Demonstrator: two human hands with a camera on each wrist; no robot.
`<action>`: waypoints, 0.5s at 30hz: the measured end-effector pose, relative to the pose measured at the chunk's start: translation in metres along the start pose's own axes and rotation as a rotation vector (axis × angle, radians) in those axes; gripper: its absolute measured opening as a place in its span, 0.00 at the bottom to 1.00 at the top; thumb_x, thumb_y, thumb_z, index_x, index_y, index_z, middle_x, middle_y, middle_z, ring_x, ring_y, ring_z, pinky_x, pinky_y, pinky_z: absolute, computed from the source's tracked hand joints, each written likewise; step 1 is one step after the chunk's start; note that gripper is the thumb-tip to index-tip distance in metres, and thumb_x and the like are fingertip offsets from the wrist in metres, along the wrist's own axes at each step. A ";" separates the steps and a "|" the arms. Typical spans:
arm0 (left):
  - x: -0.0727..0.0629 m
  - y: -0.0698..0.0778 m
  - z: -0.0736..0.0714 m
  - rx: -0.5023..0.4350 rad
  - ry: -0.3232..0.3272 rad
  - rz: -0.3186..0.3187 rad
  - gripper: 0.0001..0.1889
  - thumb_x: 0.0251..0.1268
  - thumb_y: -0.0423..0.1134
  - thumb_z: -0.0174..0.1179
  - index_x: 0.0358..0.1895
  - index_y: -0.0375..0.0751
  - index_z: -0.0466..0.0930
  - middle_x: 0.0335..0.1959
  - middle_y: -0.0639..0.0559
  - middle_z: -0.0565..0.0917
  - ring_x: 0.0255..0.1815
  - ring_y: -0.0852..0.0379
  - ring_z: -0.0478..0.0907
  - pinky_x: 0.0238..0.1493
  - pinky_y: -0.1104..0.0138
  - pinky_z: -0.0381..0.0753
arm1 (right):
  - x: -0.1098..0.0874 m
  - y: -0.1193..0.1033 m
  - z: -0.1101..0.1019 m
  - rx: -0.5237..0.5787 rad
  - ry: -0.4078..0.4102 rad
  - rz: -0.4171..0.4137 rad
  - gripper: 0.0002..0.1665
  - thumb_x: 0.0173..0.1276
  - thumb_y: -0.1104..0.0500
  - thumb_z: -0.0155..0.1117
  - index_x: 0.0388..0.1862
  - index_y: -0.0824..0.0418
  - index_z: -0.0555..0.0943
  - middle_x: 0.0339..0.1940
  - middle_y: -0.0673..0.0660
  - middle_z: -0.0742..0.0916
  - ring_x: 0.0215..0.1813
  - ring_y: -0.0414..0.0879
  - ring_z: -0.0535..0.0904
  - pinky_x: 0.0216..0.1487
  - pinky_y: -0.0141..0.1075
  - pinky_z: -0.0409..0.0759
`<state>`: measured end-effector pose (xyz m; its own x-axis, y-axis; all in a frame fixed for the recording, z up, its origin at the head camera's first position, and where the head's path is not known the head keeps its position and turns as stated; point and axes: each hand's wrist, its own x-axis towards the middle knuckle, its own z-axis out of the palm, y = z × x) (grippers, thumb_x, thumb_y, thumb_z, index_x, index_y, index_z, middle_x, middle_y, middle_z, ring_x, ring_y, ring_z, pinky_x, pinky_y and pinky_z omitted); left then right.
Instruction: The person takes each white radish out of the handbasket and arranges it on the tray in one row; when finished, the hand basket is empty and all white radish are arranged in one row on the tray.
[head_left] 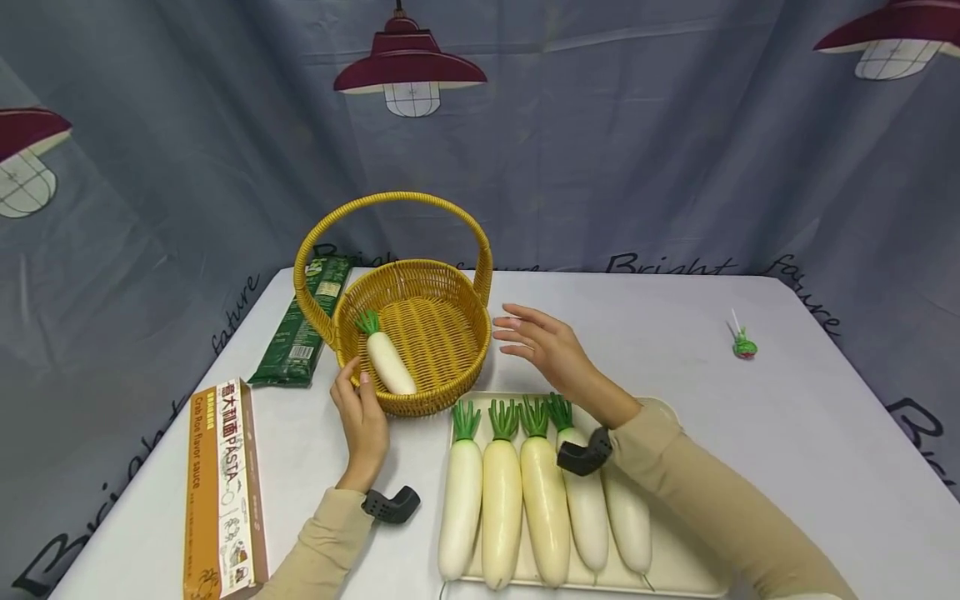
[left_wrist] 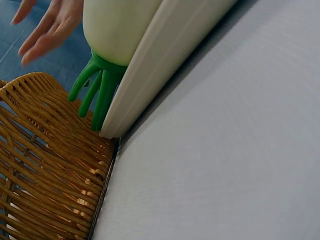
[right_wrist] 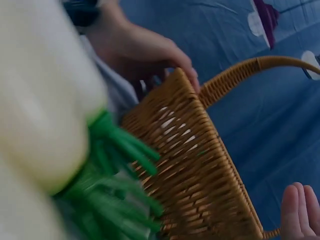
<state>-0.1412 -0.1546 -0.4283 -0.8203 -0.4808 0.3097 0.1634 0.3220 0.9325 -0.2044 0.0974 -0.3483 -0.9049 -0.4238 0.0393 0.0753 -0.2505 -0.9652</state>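
A yellow-brown wicker basket with a tall arched handle stands at the back left of the table. One white radish with a green top lies inside it. My left hand holds the basket's front left rim, thumb over the edge; the right wrist view shows this hand at the rim by the handle's foot. With straight fingers my right hand hovers just right of the basket, apart from it and holding nothing. Several white radishes lie side by side on a cream tray, partly under the right forearm.
On the left lie an orange and white pasta box and a dark green packet, the latter beside the basket. A green and red lollipop lies far right. Behind the white table hangs a grey-blue curtain.
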 end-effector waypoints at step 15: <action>-0.001 0.000 0.001 0.018 0.005 0.018 0.21 0.73 0.46 0.34 0.62 0.39 0.58 0.59 0.35 0.57 0.55 0.46 0.60 0.55 0.58 0.58 | 0.079 0.033 0.084 0.182 -0.050 0.160 0.32 0.67 0.62 0.52 0.69 0.63 0.57 0.68 0.66 0.64 0.67 0.59 0.63 0.65 0.43 0.64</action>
<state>-0.1412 -0.1535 -0.4290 -0.8147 -0.4788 0.3272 0.1681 0.3450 0.9234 -0.2385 -0.0180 -0.3556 -0.8539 -0.5120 -0.0933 0.2946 -0.3278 -0.8977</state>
